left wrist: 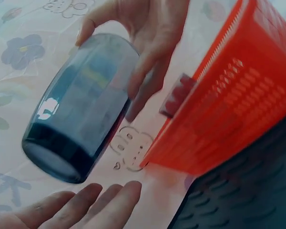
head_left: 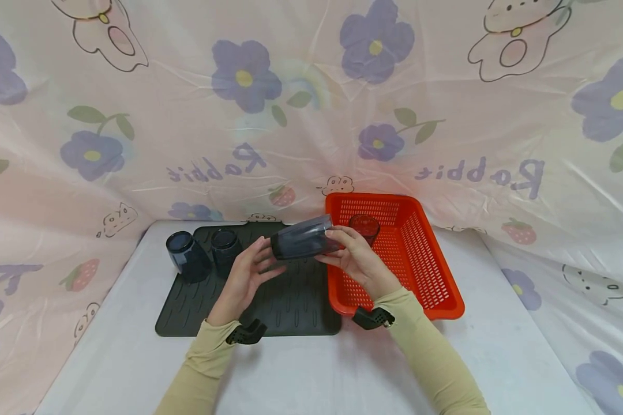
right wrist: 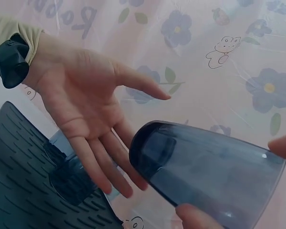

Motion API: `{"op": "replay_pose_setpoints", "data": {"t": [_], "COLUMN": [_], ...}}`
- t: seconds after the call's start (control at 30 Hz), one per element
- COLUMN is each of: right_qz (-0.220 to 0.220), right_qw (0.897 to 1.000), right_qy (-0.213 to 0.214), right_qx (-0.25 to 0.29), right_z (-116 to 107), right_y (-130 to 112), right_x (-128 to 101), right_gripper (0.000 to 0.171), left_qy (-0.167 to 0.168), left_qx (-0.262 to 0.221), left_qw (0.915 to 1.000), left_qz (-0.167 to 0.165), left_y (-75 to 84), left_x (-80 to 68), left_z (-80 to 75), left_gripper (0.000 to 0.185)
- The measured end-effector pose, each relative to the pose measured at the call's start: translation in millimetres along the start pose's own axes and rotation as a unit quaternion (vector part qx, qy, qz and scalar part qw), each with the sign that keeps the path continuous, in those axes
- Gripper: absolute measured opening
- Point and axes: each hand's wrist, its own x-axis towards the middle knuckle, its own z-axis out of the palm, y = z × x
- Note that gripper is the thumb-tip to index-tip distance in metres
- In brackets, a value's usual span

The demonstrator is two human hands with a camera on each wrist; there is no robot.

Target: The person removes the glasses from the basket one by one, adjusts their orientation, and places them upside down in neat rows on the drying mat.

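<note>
A dark blue-grey tinted drinking glass (head_left: 300, 239) is held tilted almost on its side, in the air above the boundary of mat and basket. My right hand (head_left: 360, 259) grips it near the rim, with thumb and fingers on opposite sides. At the thick base, my left hand (head_left: 241, 282) has its palm turned up and fingers spread; in the right wrist view the left hand (right wrist: 81, 98) holds nothing. Two similar glasses, a left one (head_left: 188, 257) and a right one (head_left: 225, 251), stand on the black ridged mat (head_left: 291, 311), apparently upside down.
A red perforated plastic basket (head_left: 420, 253) stands right of the mat, with another clear glass (head_left: 364, 226) at its back left. Both sit on a white-covered table (head_left: 311, 374). Patterned cloth (head_left: 301, 144) hangs behind and at the sides.
</note>
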Motion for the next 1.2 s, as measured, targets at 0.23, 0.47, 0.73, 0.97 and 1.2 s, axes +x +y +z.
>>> {"op": "replay_pose_setpoints", "data": {"t": [0.23,0.47,0.73,0.97,1.2], "right_qz": [-0.004,0.002,0.018,0.02,0.032], "right_qw": [1.0,1.0,1.0,0.999,0.996], "right_qy": [-0.01,-0.008,-0.016,-0.043,-0.079], "right_qx": [0.0,-0.002,0.0,-0.002,-0.004], "right_z": [1,0,-2,-5,-8], "right_y": [2,4,5,4,2], "right_x": [0,0,1,3,3], "right_gripper": [0.032,0.04,0.045,0.036,0.026], "left_qy": [-0.026,-0.002,0.029,0.033,0.038], "left_qx": [-0.084,-0.115,-0.109,-0.139,-0.157], "left_qw": [0.996,0.9932,0.9936,0.9896,0.9865], "left_qz": [-0.014,-0.018,-0.014,0.005,0.026], "left_y": [-7.3,-13.5,-20.6,-21.8,-15.6], "left_x": [3.8,6.3,9.0,10.1,13.3], "left_z": [8.1,13.6,14.4,14.1,13.1], "left_gripper": [0.033,0.044,0.04,0.038,0.038]}}
